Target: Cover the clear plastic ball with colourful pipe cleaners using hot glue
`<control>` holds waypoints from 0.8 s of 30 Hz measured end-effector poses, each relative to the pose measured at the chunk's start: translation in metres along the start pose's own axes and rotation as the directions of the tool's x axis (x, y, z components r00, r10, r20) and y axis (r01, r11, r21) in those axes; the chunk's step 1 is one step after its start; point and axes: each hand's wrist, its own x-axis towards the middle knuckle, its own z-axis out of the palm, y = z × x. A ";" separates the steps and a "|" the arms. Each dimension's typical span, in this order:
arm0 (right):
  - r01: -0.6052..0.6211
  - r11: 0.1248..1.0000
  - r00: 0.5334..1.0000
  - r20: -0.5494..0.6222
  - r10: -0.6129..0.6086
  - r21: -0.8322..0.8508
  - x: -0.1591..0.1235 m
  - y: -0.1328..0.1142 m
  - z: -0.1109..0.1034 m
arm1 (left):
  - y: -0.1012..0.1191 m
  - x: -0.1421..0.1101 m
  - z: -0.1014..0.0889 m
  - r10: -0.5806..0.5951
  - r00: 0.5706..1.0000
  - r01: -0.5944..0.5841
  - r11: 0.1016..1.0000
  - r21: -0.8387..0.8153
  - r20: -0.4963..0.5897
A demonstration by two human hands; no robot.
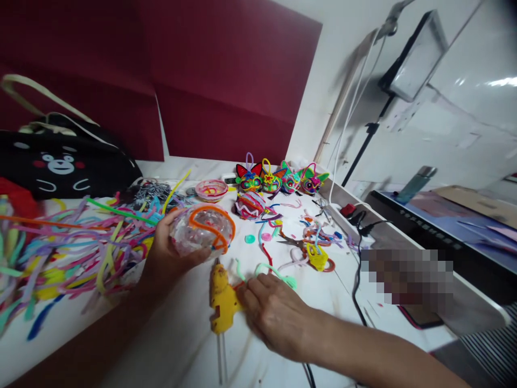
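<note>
My left hand (pixel 169 248) is closed on a clear, rounded plastic bowl (pixel 189 229) at the middle left. A curved orange pipe cleaner (pixel 228 215) runs along the bowl's surface. Just below it is a yellow glue gun (pixel 222 299), its nozzle pointing away from me toward the bowl. My right hand (pixel 274 312) is closed around the handle side of the gun, and its fingers partly hide the handle. Beyond my right knuckles lie mint-green pipe cleaner pieces (pixel 278 274). Scissors (pixel 293 242) with orange handles lie farther right, next to a yellow bundle (pixel 317 257).
Loose coloured pipe cleaners (pixel 97 242) are heaped at left before a black bag (pixel 60 156). Several decorated cat-like heads (pixel 250 180) line the back, near a wrapped ball (pixel 250 206) and small bowl (pixel 212 189). A black cable (pixel 357 269) crosses the right side.
</note>
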 end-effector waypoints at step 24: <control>0.048 0.489 0.868 -0.278 0.411 0.871 -0.035 0.043 -0.034 | -0.009 -0.002 -0.012 0.462 0.881 -0.461 0.790 0.405 0.103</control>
